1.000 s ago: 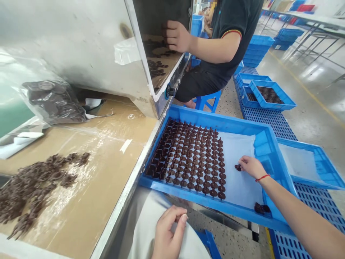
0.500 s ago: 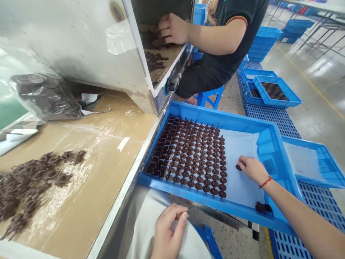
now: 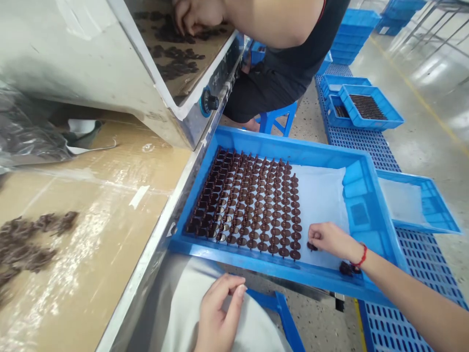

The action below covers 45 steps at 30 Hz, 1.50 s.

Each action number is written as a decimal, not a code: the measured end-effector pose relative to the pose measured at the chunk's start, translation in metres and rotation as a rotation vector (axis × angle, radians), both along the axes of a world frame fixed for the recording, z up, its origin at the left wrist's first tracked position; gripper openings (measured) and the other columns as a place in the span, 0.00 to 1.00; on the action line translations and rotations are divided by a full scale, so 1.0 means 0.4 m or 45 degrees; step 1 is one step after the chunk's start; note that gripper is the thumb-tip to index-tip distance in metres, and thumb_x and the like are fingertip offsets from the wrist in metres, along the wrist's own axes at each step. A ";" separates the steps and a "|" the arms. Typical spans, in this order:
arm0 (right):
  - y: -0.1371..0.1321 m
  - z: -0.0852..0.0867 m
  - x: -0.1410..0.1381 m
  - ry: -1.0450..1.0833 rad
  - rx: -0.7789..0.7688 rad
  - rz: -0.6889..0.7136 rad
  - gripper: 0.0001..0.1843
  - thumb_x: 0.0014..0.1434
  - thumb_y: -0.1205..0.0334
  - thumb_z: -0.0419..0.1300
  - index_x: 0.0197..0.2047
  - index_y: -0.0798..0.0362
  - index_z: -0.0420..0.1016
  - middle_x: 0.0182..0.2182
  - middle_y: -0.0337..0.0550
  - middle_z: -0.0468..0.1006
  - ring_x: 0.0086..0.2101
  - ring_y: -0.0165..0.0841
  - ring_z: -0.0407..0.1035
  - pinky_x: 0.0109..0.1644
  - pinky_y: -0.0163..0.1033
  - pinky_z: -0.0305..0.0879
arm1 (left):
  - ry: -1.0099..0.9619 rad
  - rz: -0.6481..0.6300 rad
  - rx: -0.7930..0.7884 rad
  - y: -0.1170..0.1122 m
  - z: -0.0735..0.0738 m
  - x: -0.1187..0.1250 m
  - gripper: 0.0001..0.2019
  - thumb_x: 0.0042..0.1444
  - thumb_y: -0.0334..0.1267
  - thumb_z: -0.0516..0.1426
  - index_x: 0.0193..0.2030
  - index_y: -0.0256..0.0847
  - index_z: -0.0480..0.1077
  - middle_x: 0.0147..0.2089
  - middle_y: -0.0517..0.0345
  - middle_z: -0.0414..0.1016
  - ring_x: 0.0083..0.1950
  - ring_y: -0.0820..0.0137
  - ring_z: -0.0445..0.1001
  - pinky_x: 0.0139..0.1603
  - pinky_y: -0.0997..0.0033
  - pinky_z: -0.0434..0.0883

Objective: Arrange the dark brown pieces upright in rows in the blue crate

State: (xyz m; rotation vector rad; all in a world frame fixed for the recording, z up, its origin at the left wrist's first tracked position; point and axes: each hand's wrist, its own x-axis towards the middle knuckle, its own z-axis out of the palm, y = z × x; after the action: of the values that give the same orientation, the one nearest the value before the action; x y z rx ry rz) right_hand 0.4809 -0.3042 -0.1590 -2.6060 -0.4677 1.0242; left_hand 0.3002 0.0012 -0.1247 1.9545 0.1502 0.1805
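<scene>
My right hand [image 3: 335, 241] is over the white liner sheet [image 3: 320, 190] in a blue tray [image 3: 361, 205]. Its thumb and fingers are closed on a small dark brown disc-like piece [image 3: 312, 246], partly hidden by the fingertips. To its left, rows of similar brown pieces [image 3: 252, 200] with thin upright parts fill much of the tray. A small heap of dark pieces [image 3: 346, 268] lies under my right wrist by the near edge. My left hand [image 3: 222, 313] rests on my light-coloured lap, fingers curled and thumb tip close to the forefinger; nothing shows between them.
At left, a loose pile of brown pieces [image 3: 27, 244] lies on the film-covered board [image 3: 120, 225], near a metal housing [image 3: 91, 68] with a knob [image 3: 209, 101]. A co-worker's hand [image 3: 200, 17] reaches inside it. More blue trays [image 3: 372, 107] stand at right.
My right hand has moved left and slightly nearer, bringing the piece beside the rows' near end. My left hand stays in my lap. The whole view has shifted.
</scene>
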 end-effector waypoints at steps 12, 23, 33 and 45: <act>0.009 -0.019 0.031 -0.122 0.027 -0.088 0.11 0.67 0.61 0.61 0.33 0.56 0.73 0.28 0.36 0.74 0.29 0.29 0.70 0.39 0.37 0.69 | 0.024 -0.006 -0.010 -0.003 0.014 0.001 0.06 0.64 0.36 0.56 0.38 0.41 0.75 0.30 0.59 0.77 0.31 0.67 0.77 0.35 0.72 0.73; -0.001 -0.041 0.086 -0.215 -0.024 -0.111 0.11 0.67 0.61 0.61 0.33 0.57 0.73 0.28 0.36 0.74 0.29 0.29 0.70 0.40 0.38 0.70 | 0.021 0.003 -0.019 -0.005 0.007 -0.006 0.06 0.64 0.35 0.56 0.39 0.41 0.75 0.30 0.59 0.77 0.31 0.68 0.76 0.35 0.72 0.73; -0.007 -0.053 0.171 -0.295 -0.004 -0.180 0.11 0.69 0.58 0.60 0.36 0.56 0.73 0.31 0.38 0.75 0.31 0.30 0.71 0.41 0.39 0.70 | 0.020 -0.007 -0.025 -0.003 0.012 -0.001 0.07 0.65 0.36 0.56 0.38 0.41 0.75 0.29 0.59 0.76 0.30 0.67 0.76 0.33 0.72 0.73; -0.010 -0.075 0.219 -0.371 -0.061 -0.188 0.11 0.69 0.59 0.60 0.37 0.56 0.74 0.33 0.39 0.76 0.33 0.30 0.71 0.42 0.40 0.71 | -0.010 -0.010 -0.016 -0.004 0.011 -0.004 0.05 0.64 0.33 0.56 0.39 0.42 0.75 0.30 0.60 0.75 0.31 0.70 0.76 0.34 0.74 0.72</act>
State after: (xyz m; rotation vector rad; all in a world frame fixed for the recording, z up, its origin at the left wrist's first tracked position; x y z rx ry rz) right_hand 0.5684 -0.3082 -0.1891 -2.7969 -0.3118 0.6188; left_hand 0.2985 -0.0003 -0.1204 1.9418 0.1384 0.1814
